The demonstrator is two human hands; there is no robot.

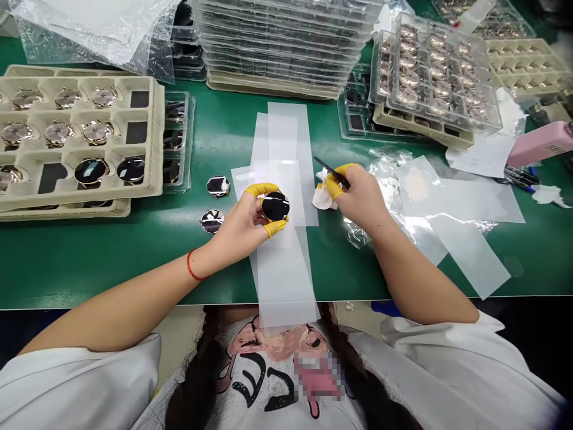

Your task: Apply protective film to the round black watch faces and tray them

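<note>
My left hand (245, 220), with yellow finger cots on thumb and forefinger, pinches a round black glossy disc (274, 206) just above long translucent paper strips (282, 179). My right hand (358, 192), also in yellow cots, grips black tweezers (330, 171) together with a white wipe (323, 196); the tweezers point up and left. Two more round shiny discs (218, 186) (212, 221) lie on the green table (89, 257) left of my left hand.
A beige compartment tray (143, 179) with several gold and black discs sits at left. Stacks of clear trays (277, 54) stand at the back, more filled trays (439, 77) at right. Crumpled plastic film (394, 173), paper sheets, pens (519, 176) and a pink object (541, 143) lie right.
</note>
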